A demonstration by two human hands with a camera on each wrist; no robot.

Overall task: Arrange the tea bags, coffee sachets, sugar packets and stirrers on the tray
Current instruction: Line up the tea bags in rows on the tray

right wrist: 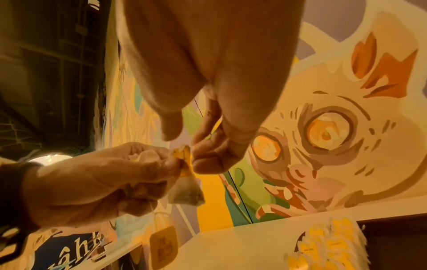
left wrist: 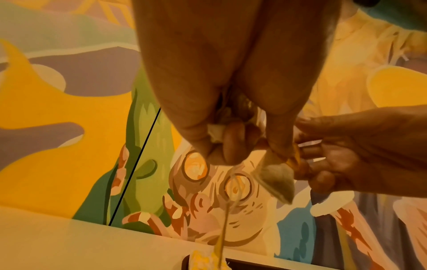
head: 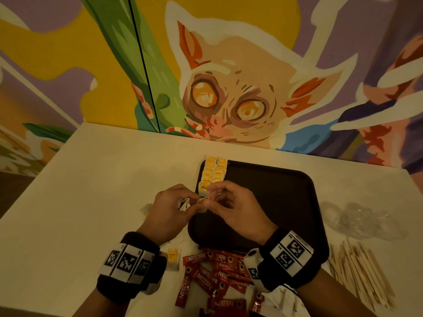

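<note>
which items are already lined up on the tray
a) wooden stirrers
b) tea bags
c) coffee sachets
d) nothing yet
b: two rows of yellow-tagged tea bags sit along the far left edge of the dark tray, while the red coffee sachets lie on the table near the tray's front edge and the wooden stirrers lie on the table to its right.

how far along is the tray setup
Done: two rows of tea bags stand along the tray's left edge. In hand: the left hand and right hand pinch one more tea bag together. Left: a loose tea bag, coffee sachets and stirrers lie off the tray. No sugar packets clearly in view.
</note>
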